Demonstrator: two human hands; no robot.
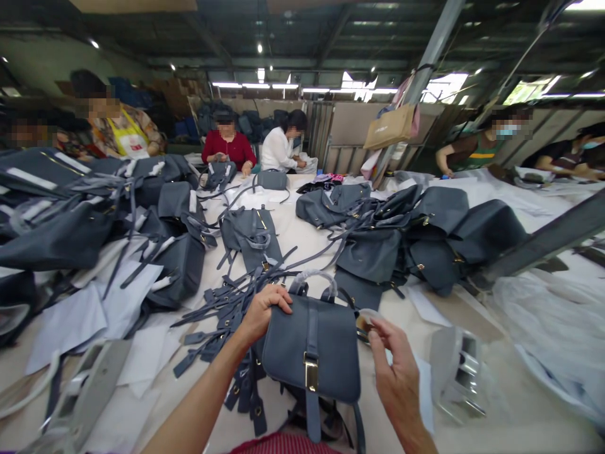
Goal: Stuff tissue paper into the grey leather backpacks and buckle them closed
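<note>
Clamping the dark bag (336, 347) by one upper corner with left hand (267, 310), toward near edge of worktop (305, 234); apparently adjusting one side with right hand (397, 359), not revealing finger closure; next probably requiring steadying.

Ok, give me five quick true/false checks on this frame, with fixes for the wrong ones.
1. The left hand is on the front bag near its upper left corner. True.
2. The right hand lies flat on the flap. False: it is off the flap, beside the bag's right edge, fingers bent.
3. A gold-toned clasp sits low on the bag's front. True.
4. The bag is bright red. False: it is dark blue-grey.
5. Across the table, a person in red is left of a person in white in the picture. True.
</note>
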